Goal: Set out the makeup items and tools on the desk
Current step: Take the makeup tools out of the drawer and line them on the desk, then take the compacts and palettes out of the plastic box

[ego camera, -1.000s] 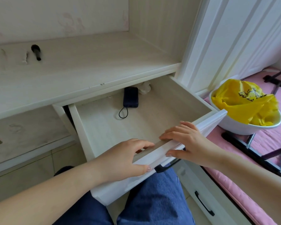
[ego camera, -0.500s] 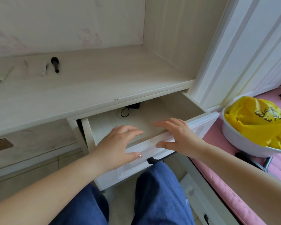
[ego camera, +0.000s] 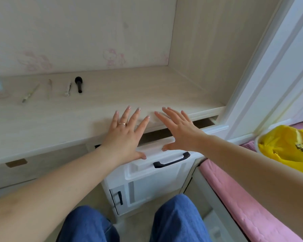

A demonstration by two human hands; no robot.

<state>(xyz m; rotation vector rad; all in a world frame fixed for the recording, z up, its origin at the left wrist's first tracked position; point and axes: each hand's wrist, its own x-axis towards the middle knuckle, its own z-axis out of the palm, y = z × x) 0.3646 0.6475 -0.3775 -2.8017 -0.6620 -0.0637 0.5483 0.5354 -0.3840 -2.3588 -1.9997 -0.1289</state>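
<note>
Against the white drawer front (ego camera: 157, 152), both hands lay flat with fingers spread and straight, grasping nothing: the left hand (ego camera: 124, 135) and the right hand (ego camera: 178, 131) side by side, thumbs touching its top edge just above the black handle (ego camera: 171, 160). Beyond the left hand's fingertips, well apart on the worktop (ego camera: 129, 88), lay a black makeup brush (ego camera: 79, 84) and three slim pale tools (ego camera: 49, 89).

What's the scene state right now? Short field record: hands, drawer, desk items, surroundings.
left hand: open, fingers spread, thumb on drawer front
right hand: open, fingers spread, thumb on drawer front
drawer: nearly closed, thin gap under desk edge
desk: black brush and three slim pale tools in a row, back left
right side: yellow bag in white bowl
</note>
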